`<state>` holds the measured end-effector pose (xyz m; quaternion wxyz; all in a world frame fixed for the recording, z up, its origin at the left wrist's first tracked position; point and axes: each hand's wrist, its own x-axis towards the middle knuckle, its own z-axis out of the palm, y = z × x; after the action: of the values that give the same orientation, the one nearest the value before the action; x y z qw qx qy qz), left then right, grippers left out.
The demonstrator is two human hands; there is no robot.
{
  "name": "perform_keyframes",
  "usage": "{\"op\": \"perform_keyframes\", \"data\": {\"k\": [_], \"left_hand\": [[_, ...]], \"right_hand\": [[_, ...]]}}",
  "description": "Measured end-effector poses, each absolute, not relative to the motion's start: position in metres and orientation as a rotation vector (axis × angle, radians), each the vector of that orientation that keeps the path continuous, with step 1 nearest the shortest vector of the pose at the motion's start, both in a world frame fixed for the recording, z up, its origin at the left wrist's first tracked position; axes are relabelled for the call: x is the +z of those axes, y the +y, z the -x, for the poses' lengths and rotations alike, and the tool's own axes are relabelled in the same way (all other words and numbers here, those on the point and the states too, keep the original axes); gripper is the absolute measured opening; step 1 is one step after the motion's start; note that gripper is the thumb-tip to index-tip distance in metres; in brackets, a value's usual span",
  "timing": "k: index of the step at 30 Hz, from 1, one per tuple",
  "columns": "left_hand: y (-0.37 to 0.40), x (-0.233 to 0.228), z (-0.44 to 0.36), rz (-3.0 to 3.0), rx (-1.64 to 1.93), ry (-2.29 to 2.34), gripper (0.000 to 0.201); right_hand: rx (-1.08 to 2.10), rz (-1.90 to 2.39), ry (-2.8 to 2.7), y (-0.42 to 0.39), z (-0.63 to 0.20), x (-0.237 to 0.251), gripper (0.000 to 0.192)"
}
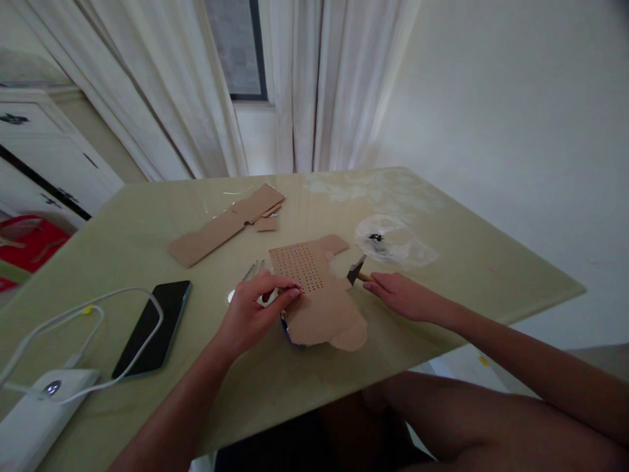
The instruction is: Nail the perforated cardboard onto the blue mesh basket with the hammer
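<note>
My right hand [400,295] grips the wooden handle of a small hammer [356,270], its dark metal head tilted up at the right edge of a piece of cardboard. That brown cardboard [319,318] lies flat before me, with rows of small dark dots or holes over its upper part. My left hand [258,305] rests at the cardboard's left side, thumb and forefinger pinched together just below the rows. Whatever sits between those fingertips is too small to make out. Behind the left hand, thin metal tools [255,267] show in part.
Cut cardboard strips [226,226] lie at the back left. A clear plastic bag [400,242] with small black pieces is at the right. To the left are a phone [154,328] and a white power strip [49,413] with a looping white cable [98,301]. The table [393,351] ends close before me.
</note>
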<state>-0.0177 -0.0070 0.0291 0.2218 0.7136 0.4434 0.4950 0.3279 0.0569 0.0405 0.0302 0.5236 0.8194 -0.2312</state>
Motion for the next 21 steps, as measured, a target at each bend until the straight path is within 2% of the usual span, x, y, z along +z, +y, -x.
{"op": "perform_keyframes", "data": {"k": [21], "left_hand": [[-0.0096, 0.0349, 0.0167, -2.164, 1.361, 1.174, 0.008]], "right_hand": [[-0.713, -1.581, 2.539, 0.0598, -0.3266, 0.0428, 0.05]]}}
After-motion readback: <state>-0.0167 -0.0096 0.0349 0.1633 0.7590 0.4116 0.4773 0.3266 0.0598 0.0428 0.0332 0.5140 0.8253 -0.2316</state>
